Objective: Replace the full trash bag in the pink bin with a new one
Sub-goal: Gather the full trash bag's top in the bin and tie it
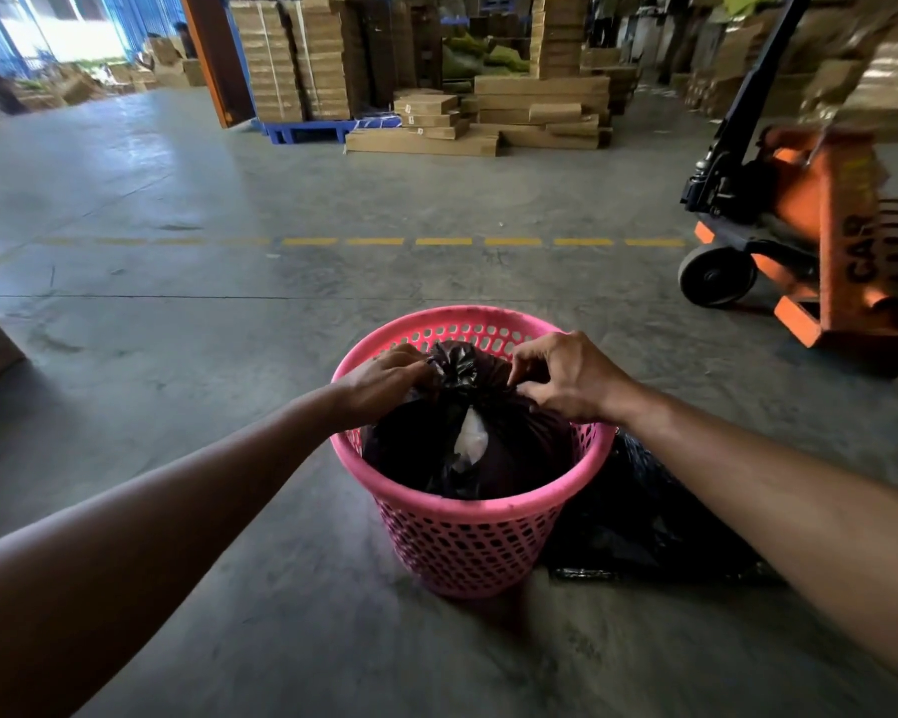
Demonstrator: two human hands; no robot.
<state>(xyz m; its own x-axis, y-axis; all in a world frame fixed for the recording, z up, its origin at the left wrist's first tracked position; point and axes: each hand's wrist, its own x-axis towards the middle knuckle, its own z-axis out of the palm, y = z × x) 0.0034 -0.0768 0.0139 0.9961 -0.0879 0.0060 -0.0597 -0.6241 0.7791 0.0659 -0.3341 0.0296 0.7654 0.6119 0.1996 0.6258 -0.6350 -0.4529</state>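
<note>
- full black bag (467,432) sits inside the pink bin (467,531), on the floor near the middle.
- left hand (384,378) and right hand (566,378) pinch its gathered neck, apparently tying it.
- next: lift it out; the spare bag (638,515) lies just right.

Left arm: I have it bare and extended from the lower left corner, forearm rising toward centre, wrist nearly straight. Left hand (384,378): palm down, back toward the camera, fingers curled forward and pressed together at their tips; the tips themselves are hidden. Right arm: bare, entering from the right edge, forearm angled up and inward, wrist slightly bent. Right hand (566,378): palm down, knuckles raised, thumb and forefinger pinched together, remaining fingers (527,391) curled below them. Both hands sit level, close together, facing each other, not touching.
</note>
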